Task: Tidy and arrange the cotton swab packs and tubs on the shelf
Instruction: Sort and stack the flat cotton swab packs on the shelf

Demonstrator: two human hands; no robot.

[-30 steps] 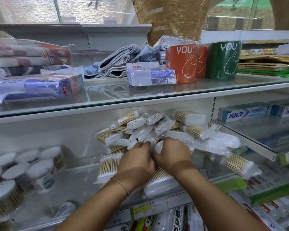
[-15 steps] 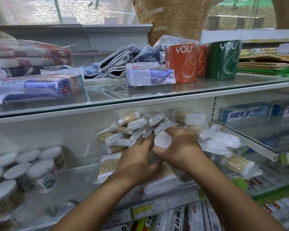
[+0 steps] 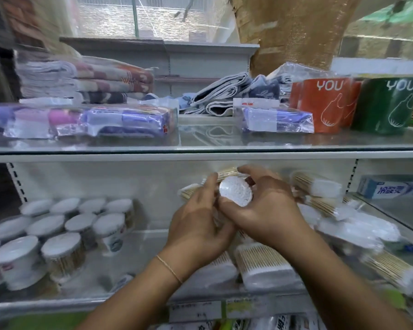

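Observation:
Both hands are raised in front of the middle shelf. My right hand (image 3: 270,210) grips a round cotton swab pack (image 3: 235,194), its white tips facing me. My left hand (image 3: 196,225) has its fingers curled against the pack's left side. Behind and beside the hands lies a loose pile of bagged cotton swab packs (image 3: 317,186) with wooden sticks, and more flat packs (image 3: 260,265) lie at the shelf front. Several white-lidded swab tubs (image 3: 57,251) stand in rows on the left of the same shelf.
The glass shelf edge (image 3: 200,153) runs just above the hands. On top lie folded towels (image 3: 86,79), wrapped purple packs (image 3: 93,120) and orange (image 3: 324,103) and green (image 3: 389,103) tubs. A toothpaste box (image 3: 391,186) sits at right. Price labels (image 3: 196,310) line the lower rail.
The hands have lifted the round pack out of the pile and turned its white end toward me. The view has shifted left, showing more tubs.

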